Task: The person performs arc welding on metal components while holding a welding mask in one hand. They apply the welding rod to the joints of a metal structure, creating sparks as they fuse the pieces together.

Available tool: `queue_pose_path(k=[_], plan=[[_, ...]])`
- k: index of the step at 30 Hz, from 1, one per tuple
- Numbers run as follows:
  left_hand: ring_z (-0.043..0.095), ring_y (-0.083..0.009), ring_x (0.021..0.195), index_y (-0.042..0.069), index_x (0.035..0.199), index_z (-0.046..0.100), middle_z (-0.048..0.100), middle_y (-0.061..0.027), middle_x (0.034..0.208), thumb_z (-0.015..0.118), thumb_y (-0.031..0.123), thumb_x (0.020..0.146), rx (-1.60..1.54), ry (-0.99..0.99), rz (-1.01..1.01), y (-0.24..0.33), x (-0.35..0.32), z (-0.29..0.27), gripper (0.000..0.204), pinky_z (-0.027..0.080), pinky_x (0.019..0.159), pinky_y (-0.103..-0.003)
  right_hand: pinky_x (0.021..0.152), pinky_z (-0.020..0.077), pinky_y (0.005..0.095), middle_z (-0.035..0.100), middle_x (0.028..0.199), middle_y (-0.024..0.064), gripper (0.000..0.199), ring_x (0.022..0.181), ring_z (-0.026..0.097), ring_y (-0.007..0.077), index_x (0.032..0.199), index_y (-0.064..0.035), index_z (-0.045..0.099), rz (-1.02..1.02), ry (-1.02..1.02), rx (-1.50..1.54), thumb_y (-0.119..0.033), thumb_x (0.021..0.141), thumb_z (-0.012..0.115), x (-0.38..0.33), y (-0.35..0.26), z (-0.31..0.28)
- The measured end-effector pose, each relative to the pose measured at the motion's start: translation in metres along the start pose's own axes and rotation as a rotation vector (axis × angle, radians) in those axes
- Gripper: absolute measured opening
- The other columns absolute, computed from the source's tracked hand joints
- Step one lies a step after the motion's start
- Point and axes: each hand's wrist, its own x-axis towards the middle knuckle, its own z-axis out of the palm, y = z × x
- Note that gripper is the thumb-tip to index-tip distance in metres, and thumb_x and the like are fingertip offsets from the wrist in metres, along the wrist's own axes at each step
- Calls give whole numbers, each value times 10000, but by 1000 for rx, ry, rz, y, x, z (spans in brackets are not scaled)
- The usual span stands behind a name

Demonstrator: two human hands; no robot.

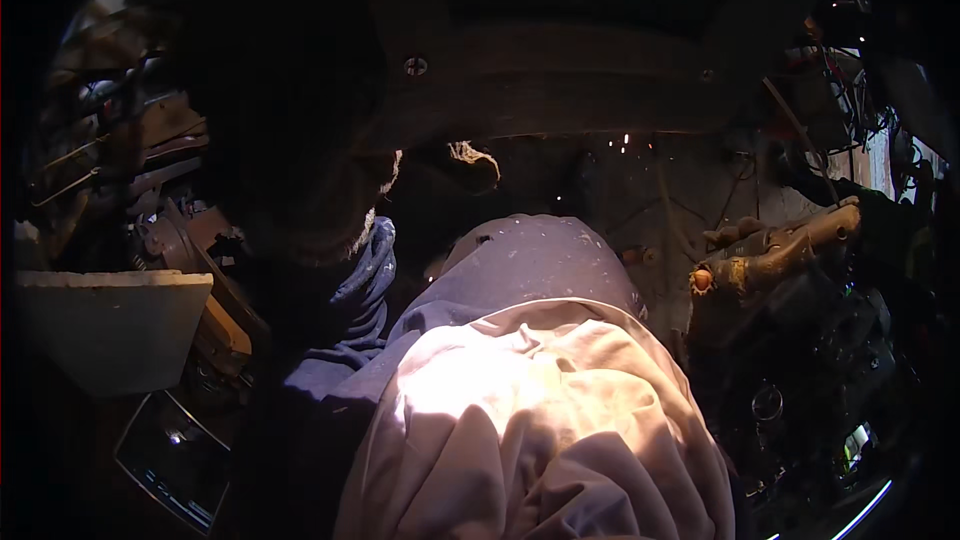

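Though hands out of sight, grip and nearness untellable, dark beam (560, 85) beyond knee (540, 255)

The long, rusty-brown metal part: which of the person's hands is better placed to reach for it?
Probably the right hand: the long, rusty-brown metal part lies to the right of the creased beige cloth garment. Neither hand can be made out, so this rests on side alone.
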Motion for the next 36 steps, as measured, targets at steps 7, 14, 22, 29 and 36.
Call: queue_pose_path(k=[7, 14, 22, 29, 36], plan=[[621, -215, 914, -64, 1246, 412, 560, -186, 1137, 490, -2, 876, 56, 124, -28, -5, -8, -5, 383, 535, 746, -307, 832, 477, 351, 444, 1111, 142, 694, 998, 499, 204, 1282, -13, 271, -32, -59, -43, -361, 811, 642, 1, 5, 16], [623, -212, 906, -51, 1225, 432, 567, -176, 1125, 512, 24, 865, 671, 137, 185, -3, -10, 11, 376, 531, 749, -311, 839, 468, 374, 439, 1140, 172, 709, 1016, 501, 233, 1294, 15, 262, -157, -97, -308, -419, 834, 582, -2, -1, 7], [625, -208, 898, -36, 1202, 456, 575, -165, 1110, 536, 53, 852, 1243, -18, 453, -4, -6, 17, 370, 526, 753, -315, 918, 394, 437, 404, 1233, 254, 932, 1076, 500, 325, 1373, 78, 126, -710, -76, -1185, -584, 830, 495, -5, 15, -21], [627, -205, 891, -23, 1181, 477, 582, -155, 1098, 558, 79, 841, 1446, -35, 458, -11, -5, 5, 364, 521, 757, -319, 802, 475, 314, 432, 1118, 149, 938, 932, 520, 201, 1318, 63, 186, -623, -167, -899, -486, 747, 688, 1, 7, 1], [639, -272, 911, 12, 982, 643, 650, -146, 964, 742, 77, 675, 1173, 52, 685, -1, 21, 32, 328, 521, 830, -365, 820, 489, 338, 404, 1176, 126, 1010, 949, 511, 196, 1391, -58, 127, -637, -106, -438, -425, 687, 752, 0, 17, 6]])
